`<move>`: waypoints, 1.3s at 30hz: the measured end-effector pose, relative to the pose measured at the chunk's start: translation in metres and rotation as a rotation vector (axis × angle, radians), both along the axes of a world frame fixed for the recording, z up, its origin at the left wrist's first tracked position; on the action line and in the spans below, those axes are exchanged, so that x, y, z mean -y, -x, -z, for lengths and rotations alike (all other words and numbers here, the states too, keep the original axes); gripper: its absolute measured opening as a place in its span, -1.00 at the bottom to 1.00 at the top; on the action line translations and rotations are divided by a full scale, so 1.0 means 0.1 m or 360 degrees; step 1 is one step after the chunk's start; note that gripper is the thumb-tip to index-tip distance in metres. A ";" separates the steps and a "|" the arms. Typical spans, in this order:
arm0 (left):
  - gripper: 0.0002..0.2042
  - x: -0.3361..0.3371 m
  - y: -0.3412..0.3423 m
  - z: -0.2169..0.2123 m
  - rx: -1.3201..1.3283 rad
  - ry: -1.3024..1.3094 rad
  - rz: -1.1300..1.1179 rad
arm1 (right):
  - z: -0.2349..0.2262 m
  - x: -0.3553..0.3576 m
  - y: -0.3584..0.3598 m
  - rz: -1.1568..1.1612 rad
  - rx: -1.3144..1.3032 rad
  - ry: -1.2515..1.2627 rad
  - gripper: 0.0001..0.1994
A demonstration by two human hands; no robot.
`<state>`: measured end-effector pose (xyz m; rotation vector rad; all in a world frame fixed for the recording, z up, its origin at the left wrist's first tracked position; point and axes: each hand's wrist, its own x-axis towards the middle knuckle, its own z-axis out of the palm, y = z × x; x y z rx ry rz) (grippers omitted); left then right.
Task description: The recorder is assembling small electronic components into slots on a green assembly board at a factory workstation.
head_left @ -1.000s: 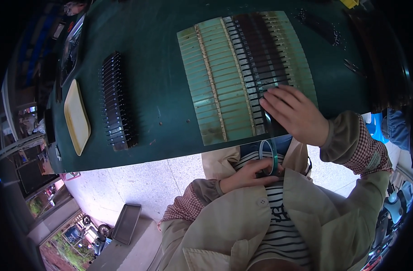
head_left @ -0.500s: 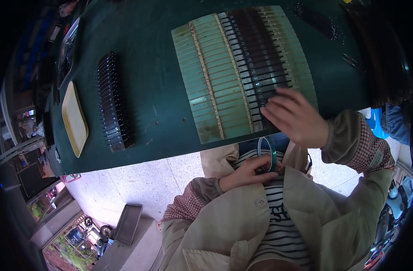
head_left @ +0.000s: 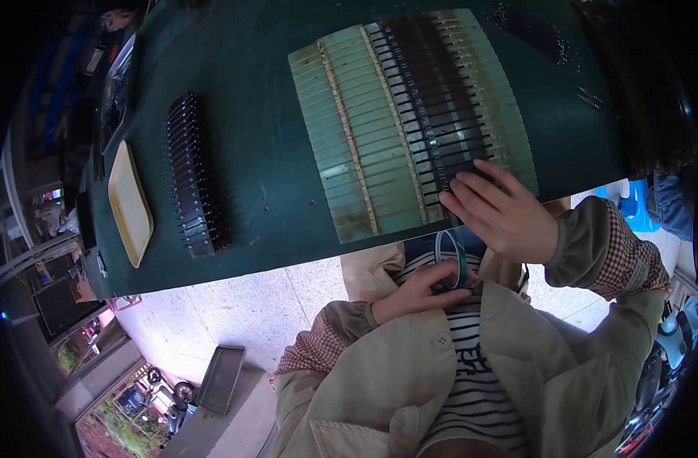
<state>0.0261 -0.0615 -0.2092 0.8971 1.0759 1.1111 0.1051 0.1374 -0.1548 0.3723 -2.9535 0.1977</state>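
My left hand (head_left: 419, 293) is closed round a roll of green tape (head_left: 461, 259), held in front of my body just below the table's edge. My right hand (head_left: 513, 221) rests at the near end of a green slotted board (head_left: 372, 153). Its fingers are stretched out, and the fingertips touch the near part of a dark band of closely set pieces (head_left: 433, 84) with thin black pins, which runs along the board. What lies beneath the palm is hidden.
On the dark green table (head_left: 265, 107) to the left stand a row of dark pinned pieces (head_left: 189, 172) and a cream tray (head_left: 129, 206). Tweezers (head_left: 591, 99) lie to the right, near a dark bundle (head_left: 532, 34). A grey tray (head_left: 221, 378) sits low on the left.
My right hand has slid a little toward me along the dark band, nearer the board's front edge. My left hand keeps the tape roll in the same place.
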 end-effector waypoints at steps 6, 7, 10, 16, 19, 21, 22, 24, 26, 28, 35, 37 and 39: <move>-0.77 0.05 -0.04 -0.01 0.0006 0.0173 0.0024 | -0.01 0.04 -0.06 0.0001 -0.0064 0.0101 -0.54; -0.77 0.04 -0.02 0.00 -0.0005 0.0169 0.0015 | 0.01 0.06 -0.07 -0.0003 -0.0069 0.0099 -0.54; -0.79 0.04 -0.03 0.05 0.0066 0.0182 -0.0049 | 0.12 0.08 -0.14 -0.0002 -0.0148 -0.0049 -0.54; -0.80 0.06 -0.05 0.19 0.0584 0.0264 -0.0296 | 0.10 -0.42 -0.26 0.0168 -0.0296 0.0182 -0.59; -0.74 -0.02 -0.04 0.16 0.0662 0.0268 -0.0444 | -0.03 -0.88 -0.31 0.0988 -0.0534 0.0053 -0.62; -0.70 -0.09 -0.03 0.15 0.0704 0.0241 -0.0508 | 0.05 -1.22 -0.50 0.1106 -0.0567 -0.0029 -0.65; -0.70 -0.09 -0.02 0.16 0.0669 0.0299 -0.0498 | 0.11 -1.34 -0.60 0.1170 -0.0543 -0.0127 -0.64; -0.67 -0.11 0.00 0.16 0.0599 0.0418 -0.0462 | 0.20 -1.50 -0.73 0.1316 -0.0497 -0.0330 -0.62; -0.71 -0.12 -0.01 0.15 0.0684 0.0453 -0.0496 | 0.26 -1.53 -0.74 0.1418 -0.0500 -0.0126 -0.62; -0.78 -0.09 -0.02 0.13 0.0866 0.0589 -0.0557 | 0.29 -1.52 -0.75 0.1625 -0.0452 0.0334 -0.63; -0.86 -0.16 -0.02 0.03 0.1178 0.0438 -0.0767 | 0.32 -1.48 -0.79 0.1522 -0.0666 0.0479 -0.74; -0.85 -0.17 -0.03 -0.01 0.1244 0.0436 -0.0793 | 0.29 -1.35 -0.81 0.1497 -0.0755 0.0535 -0.76; -0.84 -0.17 -0.04 -0.06 0.1324 0.0488 -0.0754 | 0.13 -1.16 -0.80 0.1605 -0.0752 0.1356 -0.80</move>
